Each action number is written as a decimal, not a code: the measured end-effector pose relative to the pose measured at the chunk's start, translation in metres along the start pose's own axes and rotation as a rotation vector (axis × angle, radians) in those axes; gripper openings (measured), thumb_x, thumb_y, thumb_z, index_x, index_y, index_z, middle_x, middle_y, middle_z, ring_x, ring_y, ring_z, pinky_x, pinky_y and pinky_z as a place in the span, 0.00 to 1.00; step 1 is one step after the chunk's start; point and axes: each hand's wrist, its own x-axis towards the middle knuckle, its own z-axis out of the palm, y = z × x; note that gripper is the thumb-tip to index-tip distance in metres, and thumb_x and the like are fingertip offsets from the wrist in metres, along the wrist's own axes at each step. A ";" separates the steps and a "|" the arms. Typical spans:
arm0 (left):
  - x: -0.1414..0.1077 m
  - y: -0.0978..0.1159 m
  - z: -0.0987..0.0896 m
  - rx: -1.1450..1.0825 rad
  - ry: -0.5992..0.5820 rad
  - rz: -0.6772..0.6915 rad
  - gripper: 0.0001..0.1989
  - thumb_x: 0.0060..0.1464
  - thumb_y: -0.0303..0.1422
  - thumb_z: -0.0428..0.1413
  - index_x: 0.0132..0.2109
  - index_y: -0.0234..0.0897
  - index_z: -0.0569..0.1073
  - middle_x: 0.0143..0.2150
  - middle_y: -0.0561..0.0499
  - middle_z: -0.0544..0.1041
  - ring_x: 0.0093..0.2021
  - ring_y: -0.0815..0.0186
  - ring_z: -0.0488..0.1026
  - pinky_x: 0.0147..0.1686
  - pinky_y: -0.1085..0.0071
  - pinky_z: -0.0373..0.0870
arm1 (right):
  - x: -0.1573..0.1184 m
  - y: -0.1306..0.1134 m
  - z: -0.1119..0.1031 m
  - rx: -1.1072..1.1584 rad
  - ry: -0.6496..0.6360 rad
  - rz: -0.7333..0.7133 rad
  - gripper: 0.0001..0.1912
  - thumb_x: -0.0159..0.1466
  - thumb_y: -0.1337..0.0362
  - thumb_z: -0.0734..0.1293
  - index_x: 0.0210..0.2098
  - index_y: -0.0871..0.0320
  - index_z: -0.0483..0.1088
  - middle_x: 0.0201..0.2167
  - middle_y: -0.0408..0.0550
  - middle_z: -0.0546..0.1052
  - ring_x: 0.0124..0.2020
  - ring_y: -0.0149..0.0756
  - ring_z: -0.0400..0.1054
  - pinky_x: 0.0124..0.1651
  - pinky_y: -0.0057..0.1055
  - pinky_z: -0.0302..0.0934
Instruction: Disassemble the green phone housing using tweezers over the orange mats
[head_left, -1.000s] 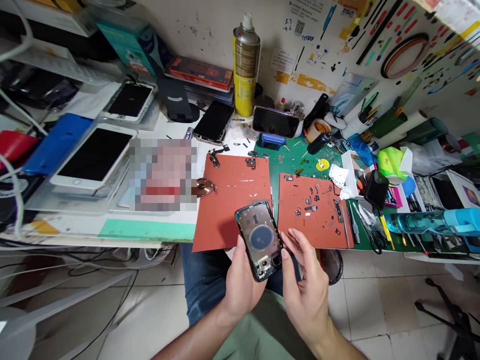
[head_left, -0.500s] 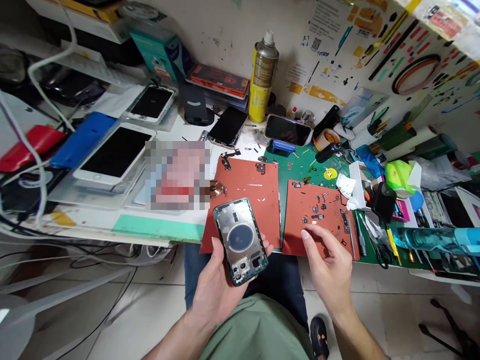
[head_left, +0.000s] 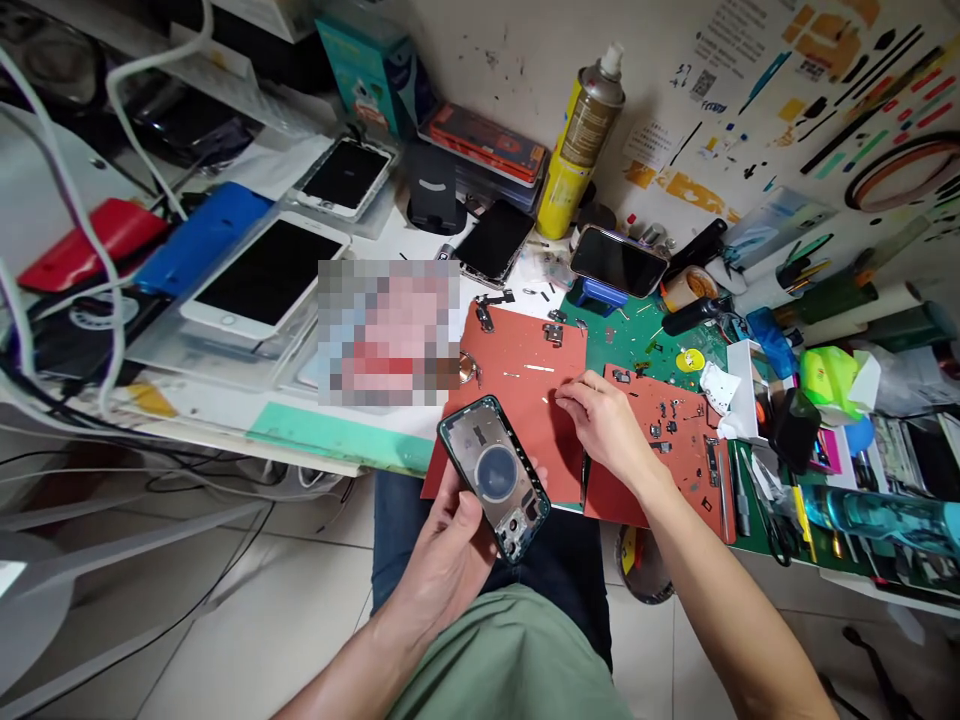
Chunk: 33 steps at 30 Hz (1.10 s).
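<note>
An opened phone housing [head_left: 496, 472] with a round dark disc on its inner face is held tilted in my left hand [head_left: 450, 540], thumb along its near left edge. My right hand [head_left: 604, 425] is over the right part of the left red mat [head_left: 517, 350], fingertips pressed together above small white slivers. Whatever those fingertips hold, if anything, is too small to make out. Small dark phone parts lie on the right red mat [head_left: 686, 480], under and beside my right forearm.
Behind the mats stand a yellow spray can [head_left: 581, 140] and a phone on a blue stand [head_left: 619, 262]. A white phone [head_left: 262, 275] lies at the left. Tools and a blue bottle [head_left: 877, 515] are at the right.
My right hand has moved left from the right mat to the left one, its fingers now together. My left thumb has shifted on the housing. The view has turned slightly.
</note>
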 end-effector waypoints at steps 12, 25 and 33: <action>0.001 0.005 0.011 -0.036 0.036 -0.025 0.32 0.63 0.44 0.69 0.71 0.63 0.71 0.64 0.50 0.84 0.69 0.47 0.77 0.73 0.41 0.65 | -0.001 -0.011 -0.013 0.043 -0.080 0.013 0.13 0.75 0.71 0.58 0.40 0.55 0.72 0.41 0.53 0.75 0.37 0.41 0.69 0.41 0.36 0.63; 0.001 0.000 0.016 0.080 0.088 0.004 0.34 0.60 0.44 0.72 0.71 0.57 0.73 0.65 0.48 0.83 0.68 0.50 0.76 0.74 0.49 0.66 | -0.062 -0.034 -0.015 0.723 -0.046 0.350 0.11 0.73 0.54 0.71 0.49 0.53 0.74 0.36 0.43 0.79 0.32 0.34 0.76 0.40 0.33 0.75; 0.000 0.003 0.036 0.175 0.104 0.063 0.29 0.58 0.42 0.74 0.64 0.54 0.79 0.60 0.50 0.84 0.63 0.53 0.80 0.71 0.53 0.69 | -0.075 -0.059 -0.017 0.438 -0.015 0.264 0.10 0.74 0.59 0.69 0.54 0.53 0.74 0.38 0.46 0.85 0.36 0.35 0.80 0.38 0.30 0.74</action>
